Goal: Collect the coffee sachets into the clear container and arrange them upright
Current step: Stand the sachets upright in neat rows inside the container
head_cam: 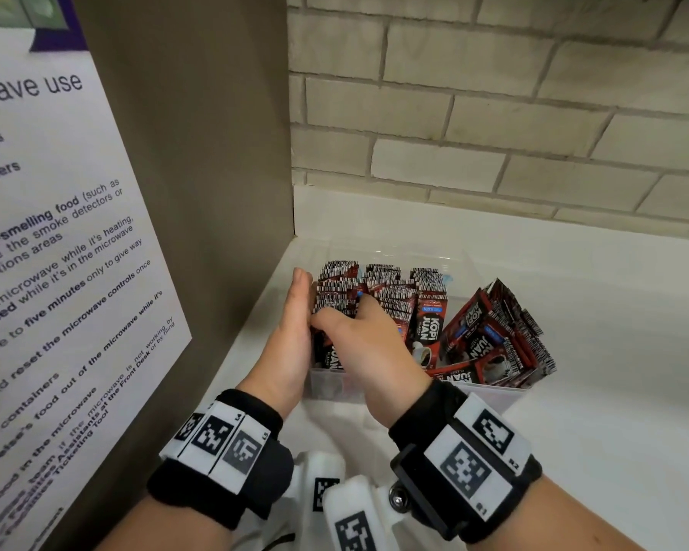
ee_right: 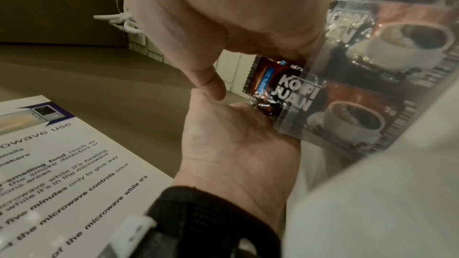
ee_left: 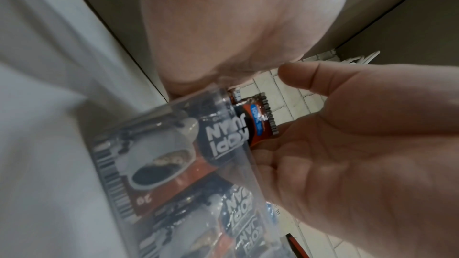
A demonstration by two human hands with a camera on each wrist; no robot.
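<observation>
White surface (head_cam: 593, 312) runs to a pale brick wall (head_cam: 494, 113) at back. Left of the wall, a taupe panel (head_cam: 199, 153) w/ a printed microwave-use notice (head_cam: 56, 232) on it. Light even, soft.

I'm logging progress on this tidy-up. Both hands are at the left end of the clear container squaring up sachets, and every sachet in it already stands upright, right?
Not quite. Both the left hand and right hand are at the left end of the clear container, but the sachets at the right end lean and lie tilted, as the head view shows.
</observation>
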